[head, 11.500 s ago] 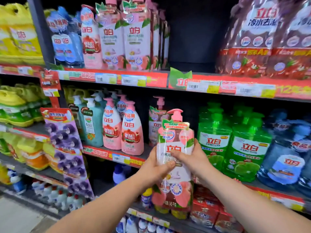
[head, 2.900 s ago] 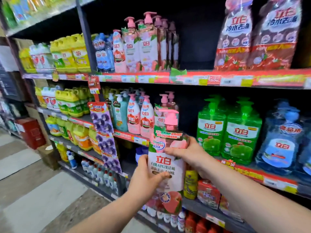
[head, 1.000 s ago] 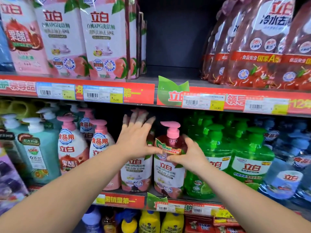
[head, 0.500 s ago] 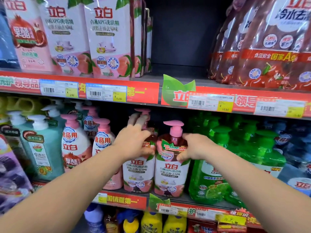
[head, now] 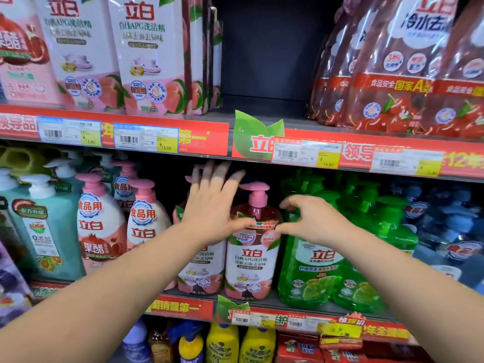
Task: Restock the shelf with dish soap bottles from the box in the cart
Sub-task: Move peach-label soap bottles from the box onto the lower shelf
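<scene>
A pink peach dish soap bottle (head: 251, 258) with a pink pump stands upright on the middle shelf (head: 288, 302), beside a matching bottle (head: 200, 271) on its left. My left hand (head: 212, 208) is spread open in front of that left bottle, fingers up, its thumb near the placed bottle's neck. My right hand (head: 311, 221) hovers just right of the neck with curled, parted fingers, holding nothing. The box and cart are out of view.
Green lime soap bottles (head: 322, 263) crowd the right side, pink pomegranate bottles (head: 100, 226) the left. The upper shelf holds peach refill pouches (head: 146, 53), dark red pouches (head: 398, 64) and a gap (head: 264, 56) between them. Yellow bottles (head: 222, 344) sit below.
Both hands have come off the peach bottle, which now stands alone on the middle shelf. My left hand has lifted and spread its fingers; my right hand has pulled slightly back.
</scene>
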{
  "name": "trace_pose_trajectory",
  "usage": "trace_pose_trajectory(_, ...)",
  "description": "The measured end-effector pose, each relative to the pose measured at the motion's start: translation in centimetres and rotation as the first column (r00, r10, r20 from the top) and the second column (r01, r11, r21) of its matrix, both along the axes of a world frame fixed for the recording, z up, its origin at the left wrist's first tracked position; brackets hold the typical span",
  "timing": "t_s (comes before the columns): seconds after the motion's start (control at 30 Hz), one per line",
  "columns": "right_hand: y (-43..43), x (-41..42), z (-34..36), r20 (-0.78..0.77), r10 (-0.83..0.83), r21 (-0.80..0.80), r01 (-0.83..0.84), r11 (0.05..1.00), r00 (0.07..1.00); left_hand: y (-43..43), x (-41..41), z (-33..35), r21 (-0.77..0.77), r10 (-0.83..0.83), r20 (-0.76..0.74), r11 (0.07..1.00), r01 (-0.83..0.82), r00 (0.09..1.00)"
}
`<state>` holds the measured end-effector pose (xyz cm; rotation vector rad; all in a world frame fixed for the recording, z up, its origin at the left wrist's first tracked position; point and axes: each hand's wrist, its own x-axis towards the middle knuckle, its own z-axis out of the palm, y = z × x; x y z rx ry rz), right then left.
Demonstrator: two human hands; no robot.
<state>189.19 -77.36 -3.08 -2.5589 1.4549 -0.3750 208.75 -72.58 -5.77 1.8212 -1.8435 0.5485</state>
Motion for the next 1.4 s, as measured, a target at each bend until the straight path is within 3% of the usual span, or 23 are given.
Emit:
trace_pose_trajectory(0.13, 0.4, -4.7, 1.3, 0.043, -0.112, -0.108, 0.116, 0.987, 0.993, -0.8, -3.5, 0.5, 0.127, -0.111, -0.005, 0.986, 0.110, 0.994)
trace_pose_trajectory(0.27, 0.1, -6.3, 0.4, -0.168, -0.271, -0.222, 0.231, 0.947, 0.948, -1.6, -4.8, -0.1, 0.257, -0.066, 0.025, 0.965, 0.058, 0.997)
trace_pose_trajectory(0.37, -0.6, -6.4, -1.0, -0.158, -0.292, -0.180, 0.264, 0.948, 0.943, -1.8, -4.7, -0.4, 0.266, -0.055, 0.085, 0.964, 0.031, 0.995)
trace_pose_trajectory(0.5, -0.9, -7.1, -1.8, -0.073, -0.274, -0.063, 0.269, 0.961, 0.959, -1.9, -4.7, -0.5, 0.274, -0.053, 0.103, 0.961, 0.023, 0.993)
trace_pose_trajectory(0.87, 0.0, -6.5, -1.6, -0.148, -0.287, -0.157, 0.264, 0.952, 0.946, -2.2, -4.3, -1.0, 0.233, -0.108, 0.070, 0.968, 0.089, 0.992)
trace_pose_trajectory(1.1, -0.3, -8.8, -2.5, -0.071, -0.157, -0.001, 0.157, 0.988, 0.985, -1.4, -6.2, -0.5, 0.220, 0.088, 0.259, 0.964, -0.148, 0.962)
trace_pose_trajectory(1.27, 1.2, -13.2, -3.4, -0.027, -0.052, -0.145, 0.047, 0.988, 0.998, 0.5, -9.5, -1.5, 0.108, 0.072, 0.179, 0.990, -0.093, 0.981)
trace_pose_trajectory(1.4, 2.5, -17.1, -4.7, -0.066, -0.056, -0.165, 0.045, 0.985, 0.996, 2.5, -14.3, -3.0, 0.093, -0.020, 0.143, 0.996, 0.007, 0.990)
